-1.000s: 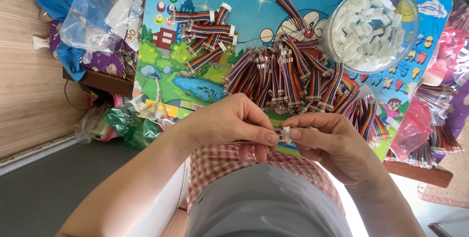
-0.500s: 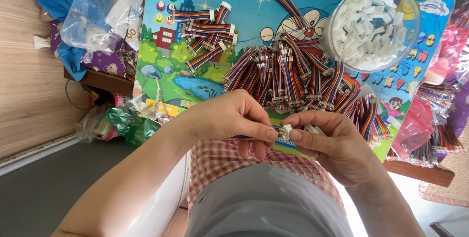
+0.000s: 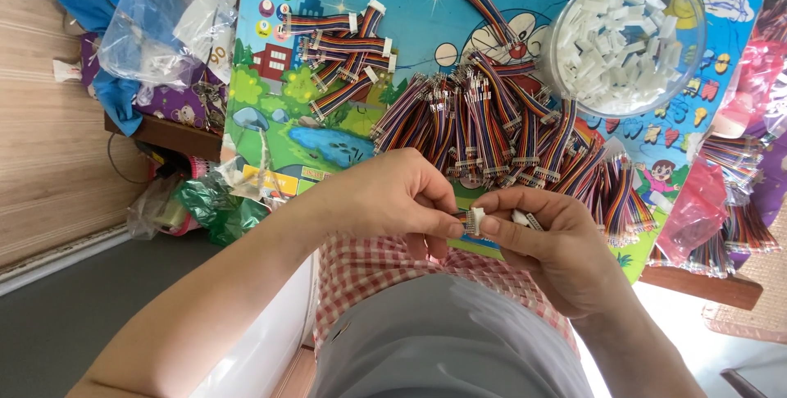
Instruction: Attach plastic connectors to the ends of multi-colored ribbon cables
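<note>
Unmoved: both grips pinching white connector (image 3: 475,219)

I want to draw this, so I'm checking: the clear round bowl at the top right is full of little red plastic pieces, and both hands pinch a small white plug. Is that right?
Not quite. The head view shows the bowl holds little white plastic pieces, not red. The rest stands: the left hand and right hand pinch a small white plug.

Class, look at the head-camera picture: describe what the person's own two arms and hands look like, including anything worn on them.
Both forearms are bare, with no sleeves in view. The left hand and the right hand carry no gloves, and no rings, watch or bracelet can be seen on them. The fingernails look short and unpainted. Below the arms shows a red-and-white checked garment and a plain grey one over the lap.
</note>
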